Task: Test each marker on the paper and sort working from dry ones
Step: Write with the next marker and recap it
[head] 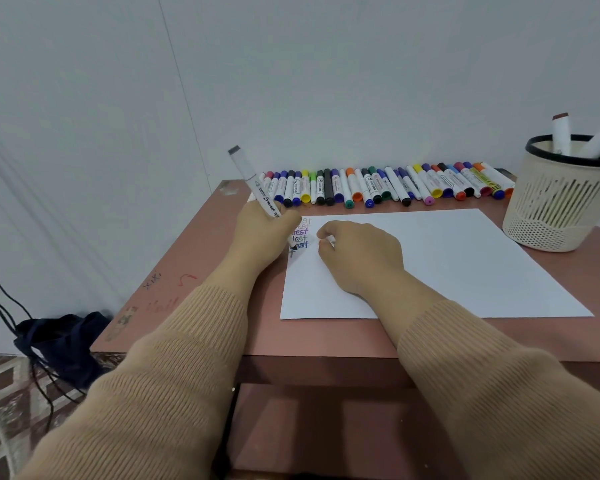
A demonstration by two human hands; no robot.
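My left hand (262, 230) grips a white marker (253, 181) with a grey end cap, its dark tip touching the top left corner of the white paper (447, 265). Several coloured "test" words (300, 233) are written there, with a fresh grey stroke below them. My right hand (357, 254) rests on the paper with curled fingers, pinching a small white piece that looks like the marker's cap (330, 240). A long row of capped markers (388, 185) lies along the table's back edge.
A cream mesh basket (558, 209) stands at the right back of the brown table (326, 337), holding two markers (582, 136). A dark bag (59, 341) and cables lie on the floor to the left. A white wall is close behind the table.
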